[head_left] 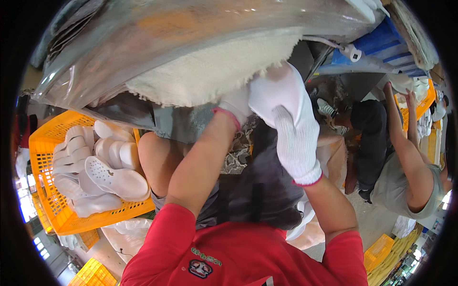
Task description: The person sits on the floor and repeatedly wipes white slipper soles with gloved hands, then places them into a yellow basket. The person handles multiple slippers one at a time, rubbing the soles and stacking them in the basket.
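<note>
Both my hands wear white knit gloves with pink cuffs. Between them is a smooth white clog [282, 93], its upper end against the frayed edge of a broad cream cloth wheel or pad [214, 71]. My right hand [296, 138] is closed round the clog's near end, the thumb lying along it. From the left, my left hand [237, 104] grips the clog's other side; its fingers are mostly hidden behind the clog and under the cloth edge. A cloudy plastic sheet [114, 52] hangs over the cloth.
On my left, a yellow crate [62, 221] holds a heap of white clogs [117, 178]. Scraps of lint [234, 159] lie below my hands. A white cable fitting [352, 52] sits upper right. Another person [405, 176] works at the right beside a yellow crate [427, 102].
</note>
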Demonstrator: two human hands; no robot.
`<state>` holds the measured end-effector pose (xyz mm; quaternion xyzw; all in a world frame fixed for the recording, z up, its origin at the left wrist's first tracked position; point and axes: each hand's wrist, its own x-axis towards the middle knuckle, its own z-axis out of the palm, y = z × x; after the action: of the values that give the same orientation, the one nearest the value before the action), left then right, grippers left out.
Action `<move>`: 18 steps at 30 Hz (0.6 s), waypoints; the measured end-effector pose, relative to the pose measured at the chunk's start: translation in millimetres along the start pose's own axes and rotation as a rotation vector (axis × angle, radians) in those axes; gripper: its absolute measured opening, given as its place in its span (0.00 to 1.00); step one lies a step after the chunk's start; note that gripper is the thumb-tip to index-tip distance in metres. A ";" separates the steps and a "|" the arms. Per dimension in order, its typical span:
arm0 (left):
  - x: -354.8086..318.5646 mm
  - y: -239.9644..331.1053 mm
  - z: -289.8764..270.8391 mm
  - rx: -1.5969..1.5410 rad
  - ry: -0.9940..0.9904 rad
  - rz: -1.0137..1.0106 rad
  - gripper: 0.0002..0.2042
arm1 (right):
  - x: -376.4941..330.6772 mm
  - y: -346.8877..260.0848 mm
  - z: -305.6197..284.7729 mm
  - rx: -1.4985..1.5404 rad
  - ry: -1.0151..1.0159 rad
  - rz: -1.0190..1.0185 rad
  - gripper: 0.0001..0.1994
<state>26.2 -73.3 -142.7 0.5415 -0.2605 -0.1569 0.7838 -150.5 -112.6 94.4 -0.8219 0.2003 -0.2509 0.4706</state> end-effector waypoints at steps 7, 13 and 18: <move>-40.9 140.3 -81.1 0.920 0.031 -0.708 0.41 | 54.4 0.1 12.9 0.066 -0.092 0.103 0.16; -65.7 217.5 -51.7 1.035 -0.030 -0.741 0.48 | 75.6 21.6 16.7 0.039 -0.131 0.135 0.15; -60.8 215.7 -31.6 0.103 -0.290 -0.699 0.41 | 101.4 22.3 11.9 -0.622 -0.307 -0.507 0.15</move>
<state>-12.9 61.6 34.7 0.6087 -0.1758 -0.4763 0.6097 -64.9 -172.5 92.5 -0.9756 -0.0146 -0.1610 0.1483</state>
